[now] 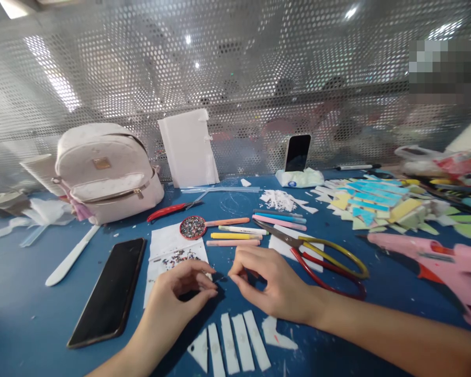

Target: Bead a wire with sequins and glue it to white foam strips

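Note:
My left hand (180, 293) and my right hand (270, 285) meet low over the blue table (19, 293). Each has its fingertips pinched, and between them is something tiny that I cannot make out. Just below the hands lie several white strips (233, 343) side by side. To the left of my left hand is a white sheet (165, 251) with small beads scattered on it. A round lid full of beads (192, 227) sits above it. Right of my right hand lie scissors with red and yellow handles (322, 256).
A black phone (112, 290) lies at the left, beside a white knife-like tool (70, 256). A pale backpack (105, 173) stands behind. Coloured sticks (235, 235), red pliers (168, 210), foam scraps (377, 201), a pink glue gun (439, 267) and a propped phone (297, 153) surround the hands.

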`<state>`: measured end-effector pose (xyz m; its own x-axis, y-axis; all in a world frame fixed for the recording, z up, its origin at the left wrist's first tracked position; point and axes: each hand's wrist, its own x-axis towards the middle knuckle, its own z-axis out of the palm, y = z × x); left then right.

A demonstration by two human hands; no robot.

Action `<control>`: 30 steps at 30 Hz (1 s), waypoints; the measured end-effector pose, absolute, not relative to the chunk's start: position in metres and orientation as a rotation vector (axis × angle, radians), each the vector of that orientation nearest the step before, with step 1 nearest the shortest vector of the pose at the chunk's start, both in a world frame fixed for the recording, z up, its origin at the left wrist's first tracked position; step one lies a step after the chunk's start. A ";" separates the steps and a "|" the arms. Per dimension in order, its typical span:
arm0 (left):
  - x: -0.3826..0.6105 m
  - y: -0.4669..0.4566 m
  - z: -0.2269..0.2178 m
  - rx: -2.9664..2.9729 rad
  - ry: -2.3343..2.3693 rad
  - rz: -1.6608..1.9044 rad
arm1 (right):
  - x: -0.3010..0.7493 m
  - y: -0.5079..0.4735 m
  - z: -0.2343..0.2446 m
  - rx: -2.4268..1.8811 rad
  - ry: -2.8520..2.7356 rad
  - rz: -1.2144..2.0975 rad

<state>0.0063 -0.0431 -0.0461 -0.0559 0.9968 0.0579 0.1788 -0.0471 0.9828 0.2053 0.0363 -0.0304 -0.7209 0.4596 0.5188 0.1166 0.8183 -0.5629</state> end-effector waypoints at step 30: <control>0.007 -0.047 -0.043 1.517 1.430 1.197 | 0.205 0.037 -0.032 -0.354 -2.473 0.594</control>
<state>0.0070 -0.0467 -0.0430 -0.0471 0.9880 0.1468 0.3183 -0.1245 0.9398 0.2054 0.0367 -0.0324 -0.8050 0.3695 0.4642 0.1186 0.8668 -0.4843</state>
